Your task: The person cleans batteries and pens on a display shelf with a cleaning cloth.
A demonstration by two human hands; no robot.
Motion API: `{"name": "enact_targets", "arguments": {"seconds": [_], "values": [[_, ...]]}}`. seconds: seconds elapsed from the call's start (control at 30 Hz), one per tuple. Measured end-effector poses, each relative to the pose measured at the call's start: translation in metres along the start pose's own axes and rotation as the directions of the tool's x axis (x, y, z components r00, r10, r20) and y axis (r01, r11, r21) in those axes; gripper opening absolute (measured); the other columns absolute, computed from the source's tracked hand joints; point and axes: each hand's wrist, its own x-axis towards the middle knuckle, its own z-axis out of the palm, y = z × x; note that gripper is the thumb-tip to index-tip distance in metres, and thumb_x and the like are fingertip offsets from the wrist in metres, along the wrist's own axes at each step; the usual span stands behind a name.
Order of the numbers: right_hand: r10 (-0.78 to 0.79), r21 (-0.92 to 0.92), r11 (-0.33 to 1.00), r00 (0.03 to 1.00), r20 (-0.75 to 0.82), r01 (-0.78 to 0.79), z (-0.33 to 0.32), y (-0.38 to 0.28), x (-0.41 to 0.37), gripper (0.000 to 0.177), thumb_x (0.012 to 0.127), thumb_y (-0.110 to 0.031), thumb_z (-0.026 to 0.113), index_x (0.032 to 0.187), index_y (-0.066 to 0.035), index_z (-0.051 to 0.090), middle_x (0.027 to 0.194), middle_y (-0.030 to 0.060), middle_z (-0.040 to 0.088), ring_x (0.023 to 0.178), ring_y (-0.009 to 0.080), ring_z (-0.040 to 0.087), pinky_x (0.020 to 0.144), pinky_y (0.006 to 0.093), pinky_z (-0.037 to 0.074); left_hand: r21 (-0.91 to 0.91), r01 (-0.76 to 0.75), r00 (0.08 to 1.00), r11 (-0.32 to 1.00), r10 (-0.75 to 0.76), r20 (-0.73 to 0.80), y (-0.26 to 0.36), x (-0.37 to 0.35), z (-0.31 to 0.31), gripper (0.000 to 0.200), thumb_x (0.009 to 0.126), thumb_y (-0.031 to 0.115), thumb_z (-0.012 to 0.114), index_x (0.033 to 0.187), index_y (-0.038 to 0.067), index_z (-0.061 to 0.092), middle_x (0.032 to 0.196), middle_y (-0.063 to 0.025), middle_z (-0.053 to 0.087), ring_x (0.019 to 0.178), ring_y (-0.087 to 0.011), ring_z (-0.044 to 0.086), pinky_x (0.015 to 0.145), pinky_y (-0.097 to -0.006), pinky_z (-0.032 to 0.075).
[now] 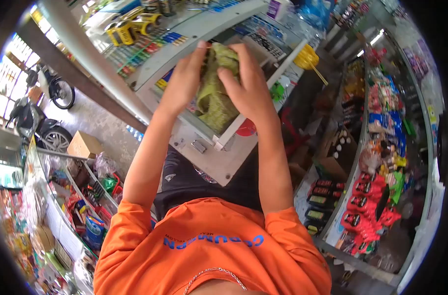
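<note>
Orange shirt (209,246) fills the foreground, with both bare arms reaching forward from it. Left hand (182,81) and right hand (248,86) grip a crumpled green cloth (215,96) from either side, fingers curled into its folds, over the glass top of the display counter (204,164). Beyond the counter lie yellow tape measures (133,27). Right of the counter stand shelves of red packets (369,196); left of it sits a cardboard box (84,144).

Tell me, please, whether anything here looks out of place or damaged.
Nothing stands out as damaged or spilled. The green cloth is bunched up, but only because the left hand and right hand grip it over the glass counter.
</note>
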Motion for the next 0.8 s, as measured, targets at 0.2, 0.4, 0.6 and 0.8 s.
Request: {"name": "enact_targets", "arguments": {"seconds": [0.2,0.4,0.6,0.8], "values": [[0.039,-0.022,0.999,0.992,-0.121,-0.042,0.007,0.004,0.0,0.032,0.098,-0.011,0.068,0.126,-0.003,0.054,0.118,0.0237,0.066,0.115,0.0472,0.062,0.095,0.0525,0.05,-0.027,0.042,0.998,0.999,-0.043,-0.043,0.002,0.002,0.004,0.065,0.115,0.054,0.042,0.113,-0.004,0.07,0.085,-0.0081,0.062,0.078,-0.0176,0.051,0.075,-0.0307,0.045],[-0.005,-0.073,0.997,0.997,-0.073,-0.001,0.008,0.006,0.002,0.025,0.098,-0.009,0.066,0.12,-0.001,0.056,0.111,0.0248,0.066,0.107,0.049,0.063,0.091,0.0507,0.051,0.009,0.031,0.996,0.999,-0.032,0.084,-0.007,0.002,-0.004,0.058,0.114,0.051,0.047,0.15,0.007,0.061,0.124,-0.0062,0.067,0.097,-0.0117,0.054,0.084,-0.0264,0.047],[0.005,-0.095,0.995,1.0,-0.023,-0.007,0.006,0.005,0.003,0.023,0.099,-0.008,0.065,0.118,0.001,0.055,0.11,0.0244,0.065,0.103,0.0484,0.063,0.089,0.0504,0.049,-0.002,-0.043,0.996,0.999,0.043,0.077,0.002,0.001,-0.004,0.058,0.115,0.045,0.045,0.122,-0.008,0.068,0.102,-0.0261,0.073,0.097,-0.031,0.069,0.092,-0.0384,0.051],[0.041,-0.108,0.993,0.999,-0.001,-0.041,0.004,-0.001,0.004,0.021,0.101,-0.008,0.064,0.118,0.001,0.055,0.109,0.0242,0.065,0.102,0.0472,0.062,0.091,0.0498,0.049,-0.016,-0.066,0.995,0.998,0.067,0.072,-0.003,0.002,-0.003,0.065,0.114,0.052,0.046,0.12,-0.008,0.069,0.08,-0.0102,0.062,0.082,-0.0173,0.057,0.077,-0.0358,0.048]]}}
